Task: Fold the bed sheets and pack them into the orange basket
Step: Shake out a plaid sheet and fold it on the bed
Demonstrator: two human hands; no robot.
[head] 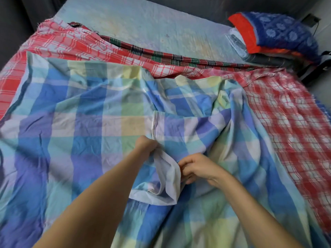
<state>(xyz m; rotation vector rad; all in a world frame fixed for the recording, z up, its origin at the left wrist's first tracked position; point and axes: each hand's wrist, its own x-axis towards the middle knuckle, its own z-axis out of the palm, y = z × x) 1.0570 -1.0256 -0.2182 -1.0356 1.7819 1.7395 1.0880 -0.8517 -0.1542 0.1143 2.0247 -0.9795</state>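
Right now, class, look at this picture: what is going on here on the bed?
A person is working on a blue checked sheet spread over the bed. The left hand grips its bunched edge, and the right hand pinches the white hem beside it. The sheet is crumpled, not yet folded. A red checked sheet shows from beneath it. No orange basket is in view.

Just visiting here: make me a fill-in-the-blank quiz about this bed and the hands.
The left hand and right hand both grip the blue checked sheet by its ____ hem.
The lower sheet beneath it is checked white and ____.
The pillow lies at the far ____ corner of the mattress.
Missing words: white; red; right.
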